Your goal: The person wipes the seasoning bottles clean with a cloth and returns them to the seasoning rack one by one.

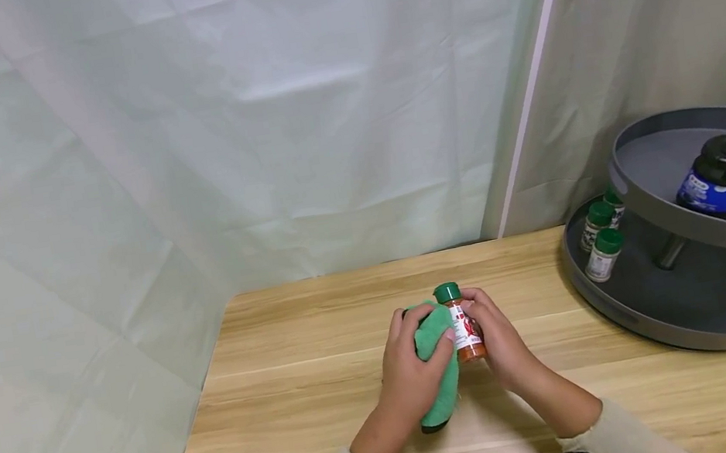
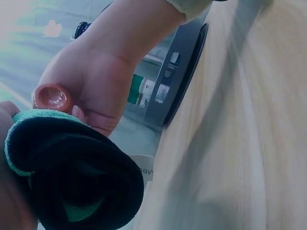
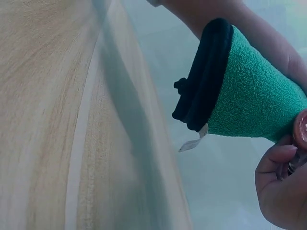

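My left hand (image 1: 411,368) grips a folded green cloth (image 1: 439,372) with dark edging, and the cloth lies against the side of a spice jar. The spice jar (image 1: 466,327) has a green cap, a white and red label and reddish contents. My right hand (image 1: 501,339) holds this jar upright from its right side, above the table. From below, the left wrist view shows the jar's round base (image 2: 52,97) beside the rolled cloth (image 2: 86,163). In the right wrist view the cloth (image 3: 259,91) hangs with a small white tag (image 3: 193,142) at its dark edge.
A grey two-tier turntable (image 1: 676,344) stands on the wooden table (image 1: 303,392) at the right. Its lower tier carries several green-capped jars (image 1: 603,257); a dark jar with a blue label (image 1: 716,185) stands on the upper tier. Pale curtains (image 1: 317,108) hang behind and at the left.
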### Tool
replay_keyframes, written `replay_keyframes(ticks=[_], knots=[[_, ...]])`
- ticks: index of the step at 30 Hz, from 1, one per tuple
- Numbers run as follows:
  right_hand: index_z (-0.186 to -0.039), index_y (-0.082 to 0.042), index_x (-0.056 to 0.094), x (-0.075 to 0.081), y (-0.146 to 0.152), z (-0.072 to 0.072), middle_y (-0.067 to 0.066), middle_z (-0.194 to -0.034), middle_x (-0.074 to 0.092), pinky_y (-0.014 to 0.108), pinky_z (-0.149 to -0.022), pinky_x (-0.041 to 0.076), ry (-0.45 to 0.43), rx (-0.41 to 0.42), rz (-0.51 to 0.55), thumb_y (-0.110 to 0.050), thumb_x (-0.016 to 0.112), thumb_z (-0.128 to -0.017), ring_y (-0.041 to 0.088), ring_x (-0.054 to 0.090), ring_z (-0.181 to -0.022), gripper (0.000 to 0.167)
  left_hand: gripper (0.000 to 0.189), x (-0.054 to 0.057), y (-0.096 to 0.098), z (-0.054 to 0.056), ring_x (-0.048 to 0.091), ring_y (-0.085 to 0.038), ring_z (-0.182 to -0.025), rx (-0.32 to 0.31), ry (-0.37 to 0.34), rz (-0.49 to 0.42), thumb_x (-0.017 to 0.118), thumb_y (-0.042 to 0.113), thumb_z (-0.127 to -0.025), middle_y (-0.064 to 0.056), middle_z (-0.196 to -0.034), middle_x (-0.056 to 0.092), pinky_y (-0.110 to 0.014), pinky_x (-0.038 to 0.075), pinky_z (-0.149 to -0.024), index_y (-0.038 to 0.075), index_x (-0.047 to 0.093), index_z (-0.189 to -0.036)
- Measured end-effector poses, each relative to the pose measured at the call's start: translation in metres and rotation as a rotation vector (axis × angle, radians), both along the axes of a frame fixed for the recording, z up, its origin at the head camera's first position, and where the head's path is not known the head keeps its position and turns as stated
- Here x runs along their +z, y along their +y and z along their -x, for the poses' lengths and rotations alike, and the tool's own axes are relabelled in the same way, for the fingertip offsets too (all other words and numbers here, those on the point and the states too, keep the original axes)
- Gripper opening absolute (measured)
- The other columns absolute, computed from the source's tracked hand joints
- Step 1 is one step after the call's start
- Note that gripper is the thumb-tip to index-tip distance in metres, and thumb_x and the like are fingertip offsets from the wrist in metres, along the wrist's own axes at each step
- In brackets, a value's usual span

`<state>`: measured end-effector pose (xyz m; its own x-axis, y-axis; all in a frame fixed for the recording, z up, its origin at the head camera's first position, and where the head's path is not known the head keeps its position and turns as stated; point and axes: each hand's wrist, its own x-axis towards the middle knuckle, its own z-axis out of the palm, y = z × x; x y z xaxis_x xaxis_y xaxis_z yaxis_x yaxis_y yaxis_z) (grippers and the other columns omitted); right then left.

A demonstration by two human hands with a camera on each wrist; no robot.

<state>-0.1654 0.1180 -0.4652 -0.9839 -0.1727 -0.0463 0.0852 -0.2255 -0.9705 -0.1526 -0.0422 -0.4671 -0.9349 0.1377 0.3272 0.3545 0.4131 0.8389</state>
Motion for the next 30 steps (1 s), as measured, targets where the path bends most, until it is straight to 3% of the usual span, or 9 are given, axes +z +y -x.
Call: replay_keyframes(ticks=[9,19,22,27,30], knots=[[-0.133,-0.007,0.041,0.000,0.001,-0.004,0.004,-0.102,0.059,0.029,-0.065,0.057,0.062,0.114,-0.056,-0.024,0.037,-0.108,0.012,0.064,-0.079,0.031,0.034,0.001,-0.006,0.007,0.056,-0.013,-0.097,0.057,-0.013,-0.072,0.070,0.034,-0.094,0.007,-0.115,0.055,-0.030,0.049,-0.081,0.031,0.060,-0.126],[-0.131,-0.008,0.045,0.000,0.000,-0.001,0.003,-0.102,0.058,0.026,-0.067,0.057,0.018,-0.078,-0.066,-0.023,0.041,-0.107,0.011,0.063,-0.078,0.029,0.036,0.002,-0.001,-0.002,0.054,-0.012,-0.095,-0.078,-0.035,0.011,0.066,0.040,-0.096,0.005,-0.115,0.052,-0.028,0.050,-0.077,0.032,0.059,-0.130],[-0.129,-0.008,0.045,0.000,0.001,0.001,0.001,-0.099,0.058,0.024,-0.066,0.055,0.005,-0.125,-0.046,-0.027,0.037,-0.108,0.009,0.061,-0.077,0.029,0.036,0.003,0.002,-0.007,0.053,-0.011,-0.094,-0.105,-0.033,0.042,0.066,0.040,-0.096,0.005,-0.114,0.051,-0.026,0.049,-0.076,0.032,0.059,-0.130],[-0.129,-0.007,0.043,0.000,0.003,0.002,-0.001,-0.100,0.056,0.021,-0.071,0.052,-0.001,-0.141,0.004,-0.030,0.023,-0.109,0.008,0.058,-0.084,0.036,0.035,0.004,0.005,-0.010,0.052,-0.010,-0.090,-0.119,-0.004,0.073,0.067,0.038,-0.094,0.005,-0.110,0.051,-0.025,0.048,-0.074,0.034,0.059,-0.128],[-0.132,-0.006,0.041,0.002,0.004,0.002,-0.001,-0.103,0.057,0.022,-0.072,0.053,0.014,-0.110,0.016,-0.025,0.025,-0.107,0.008,0.059,-0.085,0.036,0.035,0.003,0.005,-0.010,0.053,-0.010,-0.091,-0.103,-0.008,0.063,0.067,0.037,-0.094,0.007,-0.112,0.051,-0.025,0.049,-0.075,0.034,0.059,-0.128]])
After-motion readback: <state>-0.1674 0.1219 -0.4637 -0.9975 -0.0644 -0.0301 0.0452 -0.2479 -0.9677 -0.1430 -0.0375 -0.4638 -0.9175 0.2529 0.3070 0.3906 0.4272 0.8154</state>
